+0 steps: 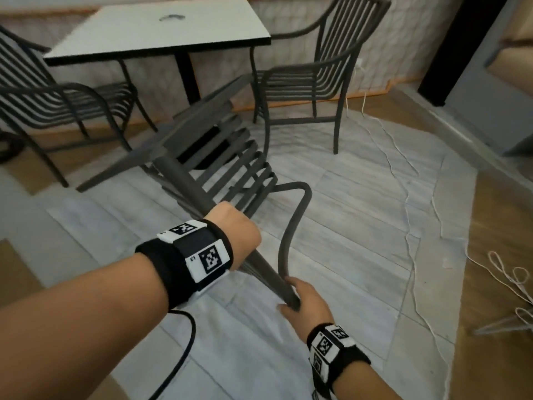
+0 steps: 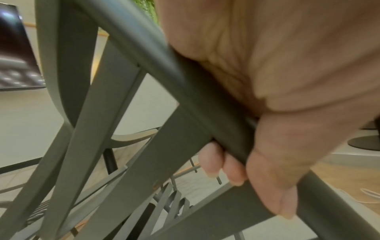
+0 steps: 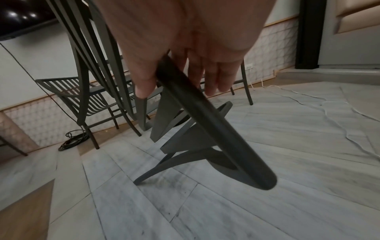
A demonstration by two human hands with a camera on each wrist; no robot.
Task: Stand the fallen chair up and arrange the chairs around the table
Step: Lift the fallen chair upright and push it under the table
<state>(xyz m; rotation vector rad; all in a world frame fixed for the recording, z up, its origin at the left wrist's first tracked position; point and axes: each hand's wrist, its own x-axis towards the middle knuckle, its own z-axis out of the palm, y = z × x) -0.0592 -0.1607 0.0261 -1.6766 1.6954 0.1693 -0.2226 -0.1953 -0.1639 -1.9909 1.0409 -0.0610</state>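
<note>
The fallen dark grey metal chair (image 1: 225,157) is tilted off the pale floor in front of me, its slatted back toward me. My left hand (image 1: 236,232) grips the back's top rail (image 2: 185,91), fingers (image 2: 226,170) curled under it. Lower and to the right, my right hand (image 1: 302,301) holds the rail's corner tube (image 3: 205,126) between thumb and fingers. Beyond stands the white square table (image 1: 161,24), with an upright matching chair on its right (image 1: 331,67) and another on its left (image 1: 43,96).
White cords (image 1: 403,174) trail over the floor on the right, some looped near the right edge (image 1: 507,275). A black cable (image 1: 184,342) hangs from my left wrist. A coil of black cable (image 3: 72,141) lies by the wall. A raised ledge (image 1: 461,125) borders the far right.
</note>
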